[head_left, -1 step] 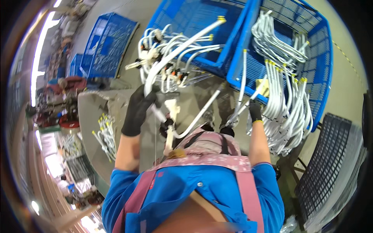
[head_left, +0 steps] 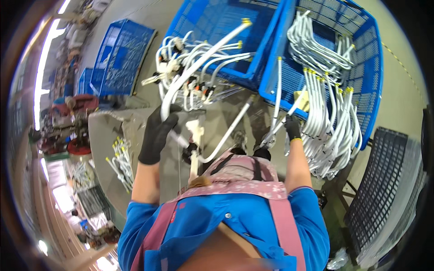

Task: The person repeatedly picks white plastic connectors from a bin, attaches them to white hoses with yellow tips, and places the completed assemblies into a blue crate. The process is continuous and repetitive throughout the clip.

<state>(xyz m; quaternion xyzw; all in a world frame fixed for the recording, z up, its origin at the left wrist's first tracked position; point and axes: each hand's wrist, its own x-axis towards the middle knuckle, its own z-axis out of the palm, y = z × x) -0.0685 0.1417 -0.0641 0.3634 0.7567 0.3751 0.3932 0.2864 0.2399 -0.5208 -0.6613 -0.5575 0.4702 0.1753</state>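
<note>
My left hand (head_left: 158, 133), in a black glove, closes around the lower bend of a white tube (head_left: 203, 61). The tube slants up and right to a yellow end. By this hand, a white clamp with a black knob (head_left: 194, 144) carries another curved white tube (head_left: 228, 137). Beyond it, several bent white tubes sit in a rack of clamps (head_left: 190, 86) with black and orange parts. My right hand (head_left: 293, 127), also black-gloved, is closed on a thin white tube (head_left: 296, 103) at the near edge of a blue crate (head_left: 368, 77); its fingertips are partly hidden.
Bundles of white tubes with yellow ends (head_left: 318, 108) fill the right crate and spill over its front. Another blue crate (head_left: 226, 13) adjoins it. More tubes (head_left: 121, 158) lie on the grey table (head_left: 101, 135) at left. A black grid panel (head_left: 377, 176) leans at right.
The whole view has shifted slightly, so everything appears a little farther left. Both hands keep the same holds.
</note>
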